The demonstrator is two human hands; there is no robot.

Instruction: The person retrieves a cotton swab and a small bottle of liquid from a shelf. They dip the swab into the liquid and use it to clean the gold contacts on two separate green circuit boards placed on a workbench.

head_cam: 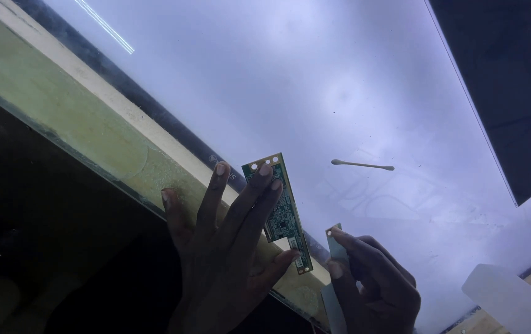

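Observation:
My left hand [225, 247] holds a narrow green circuit board [278, 210] by its edges, fingers spread along it and thumb at its lower end, over the border of a large pale glossy panel [315, 80]. My right hand [377, 278] pinches a thin grey flat ribbon strip [338, 247] between thumb and forefinger, just right of the board's lower end. A cotton swab [362, 165] lies on the panel beyond both hands.
A yellowish-green bench edge [49, 99] runs diagonally along the panel's dark border. A dark screen-like sheet [513, 80] fills the upper right. A white translucent piece [509, 297] sits at the lower right. Below left is dark shadow.

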